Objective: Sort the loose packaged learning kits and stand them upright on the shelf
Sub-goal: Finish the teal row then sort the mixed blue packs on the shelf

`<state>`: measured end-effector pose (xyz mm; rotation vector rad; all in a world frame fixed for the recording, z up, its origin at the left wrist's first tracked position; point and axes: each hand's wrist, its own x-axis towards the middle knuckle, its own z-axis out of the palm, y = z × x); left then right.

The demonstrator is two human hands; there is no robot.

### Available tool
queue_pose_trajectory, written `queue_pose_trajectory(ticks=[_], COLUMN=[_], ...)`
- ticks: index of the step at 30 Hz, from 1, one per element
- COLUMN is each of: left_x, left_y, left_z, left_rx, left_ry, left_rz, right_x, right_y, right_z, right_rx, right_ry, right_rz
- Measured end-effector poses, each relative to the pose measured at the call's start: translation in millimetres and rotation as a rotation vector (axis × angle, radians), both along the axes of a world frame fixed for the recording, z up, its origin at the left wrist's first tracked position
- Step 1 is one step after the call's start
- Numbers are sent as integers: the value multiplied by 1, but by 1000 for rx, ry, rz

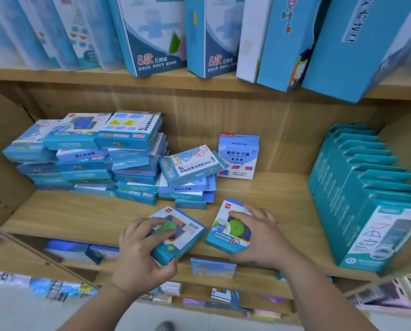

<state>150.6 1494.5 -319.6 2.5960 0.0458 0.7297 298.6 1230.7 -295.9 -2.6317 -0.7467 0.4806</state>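
Two small blue kit boxes with a green disc behind a window lie flat near the front edge of the wooden shelf (283, 206). My left hand (140, 249) grips the left kit box (185, 232), fingers over its top and thumb under its near corner. My right hand (259, 237) holds the right kit box (226, 237), fingers spread over the window. Behind them several blue kit boxes lie in flat stacks (87, 158). One white and blue kit (239, 156) stands upright against the back wall.
A row of tall teal boxes (364, 194) stands upright at the right end of the shelf. Large blue and white boxes (152, 32) fill the shelf above. Lower shelves hold more small packs (213, 267). Bare wood shows between the stacks and the teal row.
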Motion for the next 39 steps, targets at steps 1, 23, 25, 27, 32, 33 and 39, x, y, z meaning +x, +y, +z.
queue_pose_trajectory(ticks=[1,23,25,27,32,33,39], left_x=[0,-15,-12,-9,-6,-4,33], left_y=[6,117,117,115,112,110,78], left_z=[1,7,8,8,16,20,66], left_rx=[4,114,99,84,81,76,-5], left_ry=[17,474,451,436,458,441,183], left_rz=[-12,79,99,113,118,114,11], right_x=[1,-20,-26,-32,-42,-39,7], right_y=[2,44,55,68,90,90,95], right_z=[1,7,7,6,7,11,37], right_rx=[22,-52,-41,-38,-45,-20,558], right_ry=[19,0,-8,-34,-63,-66,-90], right_rz=[2,0,15,35,48,20,-468])
